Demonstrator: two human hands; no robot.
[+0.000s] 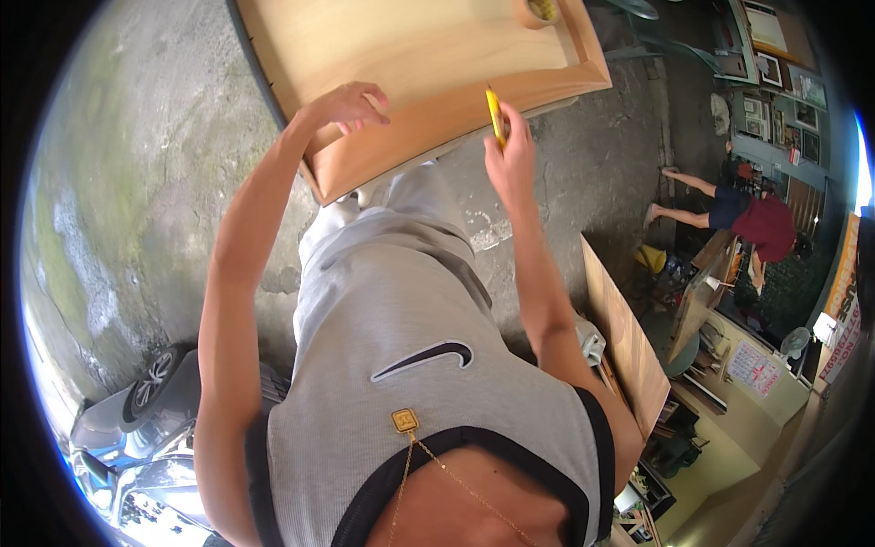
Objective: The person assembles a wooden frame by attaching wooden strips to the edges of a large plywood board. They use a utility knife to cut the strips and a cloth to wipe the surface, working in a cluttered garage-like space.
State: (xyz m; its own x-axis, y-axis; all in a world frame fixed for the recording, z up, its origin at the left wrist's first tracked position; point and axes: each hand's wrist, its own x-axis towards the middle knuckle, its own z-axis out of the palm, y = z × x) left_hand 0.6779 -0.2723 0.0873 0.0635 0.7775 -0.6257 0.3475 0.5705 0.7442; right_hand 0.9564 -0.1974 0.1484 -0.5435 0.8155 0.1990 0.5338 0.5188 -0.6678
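Observation:
A shallow wooden tray-like panel [410,46] with a raised brown wooden border [437,114] lies in front of me at the top of the view. My left hand [348,108] hovers over the border's near left part, its fingers loosely bent and apart with nothing in them. In my right hand [512,153] is a yellow pencil [495,114], its dark tip pointing away from me beside the near edge of the border. The fingers wrap round the pencil's lower part and hide it. A roll of tape [538,13] rests at the panel's far right.
Rough concrete floor [155,182] surrounds the panel. A plywood sheet [624,333] leans near my right arm. Further right, another person [764,226] in a dark red top bends near a cluttered workbench [697,305]. A parked car [150,428] stands behind me at the left.

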